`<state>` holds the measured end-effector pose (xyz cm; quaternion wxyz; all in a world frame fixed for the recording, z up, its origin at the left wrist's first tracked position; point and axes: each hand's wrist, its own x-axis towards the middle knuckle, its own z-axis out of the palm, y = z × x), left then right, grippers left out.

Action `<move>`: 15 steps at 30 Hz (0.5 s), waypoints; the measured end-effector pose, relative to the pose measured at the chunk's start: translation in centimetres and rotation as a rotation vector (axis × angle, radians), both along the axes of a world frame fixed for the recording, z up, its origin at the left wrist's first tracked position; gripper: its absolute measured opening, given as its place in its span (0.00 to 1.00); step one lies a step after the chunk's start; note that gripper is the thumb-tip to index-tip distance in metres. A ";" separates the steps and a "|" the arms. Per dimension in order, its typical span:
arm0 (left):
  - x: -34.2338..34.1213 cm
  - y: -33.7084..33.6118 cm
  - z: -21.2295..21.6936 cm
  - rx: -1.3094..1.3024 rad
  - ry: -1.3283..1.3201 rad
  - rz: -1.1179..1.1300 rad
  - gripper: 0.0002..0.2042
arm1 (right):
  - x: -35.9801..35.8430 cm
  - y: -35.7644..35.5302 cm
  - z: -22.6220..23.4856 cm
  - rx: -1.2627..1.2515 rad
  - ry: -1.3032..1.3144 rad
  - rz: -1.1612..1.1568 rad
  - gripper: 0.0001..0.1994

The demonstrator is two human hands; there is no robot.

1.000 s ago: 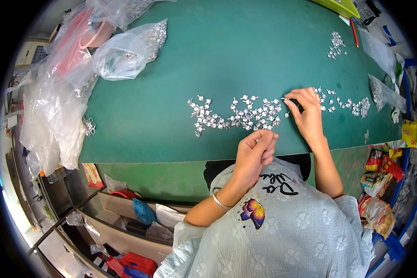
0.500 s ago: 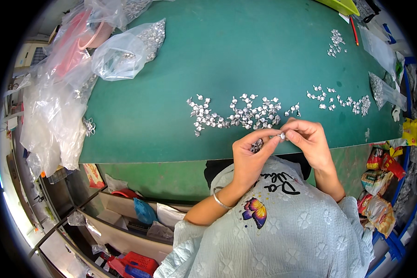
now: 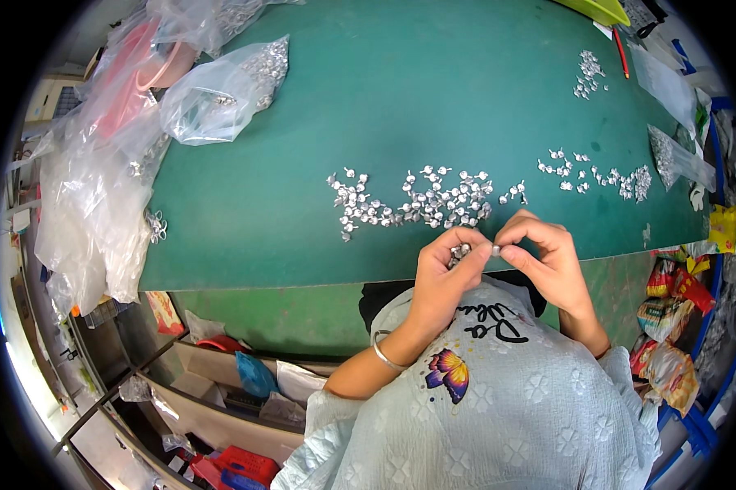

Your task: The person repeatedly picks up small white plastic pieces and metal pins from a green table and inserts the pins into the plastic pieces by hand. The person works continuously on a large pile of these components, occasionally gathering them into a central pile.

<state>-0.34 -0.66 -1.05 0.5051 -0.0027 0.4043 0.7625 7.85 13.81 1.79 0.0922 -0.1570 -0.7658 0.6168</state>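
Observation:
My left hand [image 3: 448, 273] is closed round several small silvery metal pieces [image 3: 459, 254], which show between its thumb and curled fingers. My right hand [image 3: 545, 260] is pinched, thumb against forefinger, on one small silvery metal piece [image 3: 495, 251]. The left thumb and forefinger meet that same piece from the other side, above the table's near edge. Just beyond my hands lies a loose spread of like pieces [image 3: 446, 198], with round heads and short stems. A few more pieces [image 3: 515, 193] lie apart, right of that spread.
The green table [image 3: 368, 90] carries further small metal parts [image 3: 625, 181] at right and another little heap [image 3: 587, 75] farther back. Clear plastic bags [image 3: 217, 98] of parts crowd the left side. A filled bag [image 3: 666, 155] and a red pencil [image 3: 621, 53] lie at the right edge.
Both hands stay together at the table's near edge. The small piece between the fingertips has shifted slightly down and left, and its face shows less brightly.

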 end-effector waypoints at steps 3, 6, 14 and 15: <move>-0.1 0.2 -0.6 0.152 -0.238 0.020 0.03 | 0.4 1.0 -0.9 0.151 -0.064 -0.084 0.04; -0.2 0.7 0.4 0.127 -0.268 0.065 0.04 | 0.3 3.0 -2.4 0.589 -0.104 -0.295 0.05; -0.1 0.3 -1.0 0.085 -0.246 -0.065 0.08 | -1.0 3.1 -4.7 0.928 -0.153 -0.293 0.04; 0.0 0.3 -1.0 0.058 -0.224 -0.054 0.09 | -0.9 3.1 -4.6 0.863 -0.114 -0.290 0.04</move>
